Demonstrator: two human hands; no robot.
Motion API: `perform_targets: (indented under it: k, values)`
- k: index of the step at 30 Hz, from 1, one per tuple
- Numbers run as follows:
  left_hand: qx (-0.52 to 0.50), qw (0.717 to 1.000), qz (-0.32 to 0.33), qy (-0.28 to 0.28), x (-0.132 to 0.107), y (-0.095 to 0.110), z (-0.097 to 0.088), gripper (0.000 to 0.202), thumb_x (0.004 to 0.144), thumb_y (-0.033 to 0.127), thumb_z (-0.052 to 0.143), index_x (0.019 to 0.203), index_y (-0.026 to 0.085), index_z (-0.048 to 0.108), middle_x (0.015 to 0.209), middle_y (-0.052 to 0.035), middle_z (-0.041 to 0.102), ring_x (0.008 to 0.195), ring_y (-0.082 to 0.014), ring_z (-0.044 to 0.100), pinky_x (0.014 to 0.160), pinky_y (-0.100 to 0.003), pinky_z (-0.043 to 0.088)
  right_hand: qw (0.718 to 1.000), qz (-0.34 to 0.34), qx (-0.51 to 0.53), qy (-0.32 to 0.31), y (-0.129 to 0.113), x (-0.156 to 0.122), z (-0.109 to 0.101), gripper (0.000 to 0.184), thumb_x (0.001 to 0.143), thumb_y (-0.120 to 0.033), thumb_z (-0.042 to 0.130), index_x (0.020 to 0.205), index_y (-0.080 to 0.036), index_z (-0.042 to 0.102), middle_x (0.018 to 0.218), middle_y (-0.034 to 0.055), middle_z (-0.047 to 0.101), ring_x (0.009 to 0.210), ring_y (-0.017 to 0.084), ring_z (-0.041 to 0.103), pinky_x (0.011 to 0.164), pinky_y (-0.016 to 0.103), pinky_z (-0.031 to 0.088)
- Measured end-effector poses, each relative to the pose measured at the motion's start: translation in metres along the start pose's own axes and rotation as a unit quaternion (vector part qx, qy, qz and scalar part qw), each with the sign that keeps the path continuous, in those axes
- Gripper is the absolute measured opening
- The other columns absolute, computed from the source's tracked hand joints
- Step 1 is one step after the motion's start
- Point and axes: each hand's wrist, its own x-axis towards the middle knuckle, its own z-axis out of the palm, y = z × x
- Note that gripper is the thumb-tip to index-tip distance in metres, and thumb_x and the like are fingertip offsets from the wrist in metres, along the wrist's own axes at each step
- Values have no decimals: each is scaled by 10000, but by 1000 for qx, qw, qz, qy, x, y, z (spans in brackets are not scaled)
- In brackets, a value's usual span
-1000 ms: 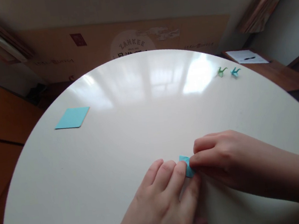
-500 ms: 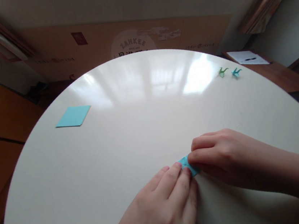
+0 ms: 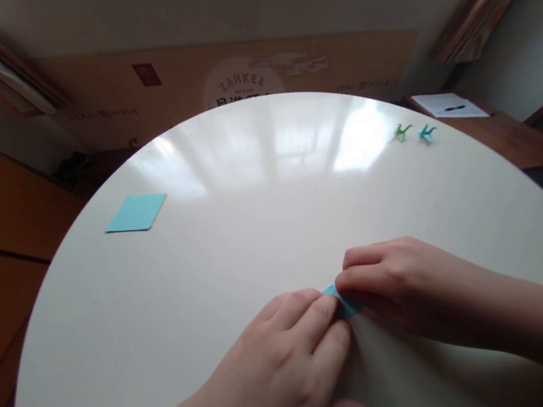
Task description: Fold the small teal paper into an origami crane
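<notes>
A small piece of folded blue origami paper [image 3: 348, 307] lies on the white table, mostly covered by fingers. My left hand [image 3: 294, 352] comes from the lower left and holds the paper down, its fingers bent over the near left part and its thumb lower down, apart from them. From the right, my right hand [image 3: 385, 282] pinches the paper's far right edge, thumb and index finger closed on it. The folds under the fingertips are hidden.
On the round white table [image 3: 237, 247], a stack of square blue paper [image 3: 137, 213] lies at left. A green paper crane [image 3: 402, 132] and a blue paper crane [image 3: 426, 133] stand at far right. Beyond the edge, a brown side table [image 3: 515, 134] bears a white sheet [image 3: 442, 105] and pen [image 3: 454, 108].
My left hand has shifted slightly up over the paper, with its fingers more bent and its thumb now showing. My right hand has moved slightly left, still pinching the paper.
</notes>
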Motion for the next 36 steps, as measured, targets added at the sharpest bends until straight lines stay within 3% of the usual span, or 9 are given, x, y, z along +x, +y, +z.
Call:
perform_targets:
  k: [2,5,11,14,19,26,36]
  values:
    - [-30,999,25,-7,2,-2,-4,488,949,509,581,1221,114,670,1229,-106,710,1126,-273,621,1041,-382,474,1000,3,5,2,0,-1,1,190,866,-51,563,755,-189,631,763,-22,606,582,91,506,543,219,312]
    - [-34,999,-5,-18,1,0,-10,495,937,400,633,1326,96,596,1316,-105,676,1223,-253,579,1118,-365,414,1000,12,8,7,-1,-2,2,191,867,-50,564,771,-193,648,786,-17,625,602,99,535,556,221,326]
    - [-25,1000,-6,-4,-1,8,-15,554,941,369,620,1412,91,526,1373,-112,643,1282,-244,551,1146,-353,392,999,36,-23,10,-5,4,6,191,879,-45,552,819,-186,667,844,8,649,646,118,565,578,237,337]
    - [0,1000,2,-15,-1,9,-12,580,935,414,625,1404,83,539,1380,-135,631,1293,-274,538,1138,-386,401,999,30,-33,16,-4,4,4,187,873,-40,556,794,-177,655,830,11,644,625,112,552,572,235,339]
    - [49,999,1,-22,-4,13,-5,591,950,494,580,1358,67,580,1412,-170,596,1285,-308,530,1142,-420,383,998,0,15,64,3,-5,-11,205,929,-73,528,920,-186,699,905,32,671,691,122,587,632,238,394]
    - [73,997,-5,8,-8,14,3,546,1003,492,479,1352,86,590,1411,-168,595,1283,-301,528,1137,-413,386,1000,-22,6,-7,7,-1,-10,165,952,-128,564,879,-190,698,829,-2,637,633,100,538,581,231,352]
    - [86,996,-8,5,-5,12,5,527,999,457,492,1357,82,587,1427,-181,570,1294,-321,517,1121,-432,409,998,-37,-41,-13,5,0,-6,171,932,-81,555,845,-184,661,818,-2,620,623,103,500,560,240,313]
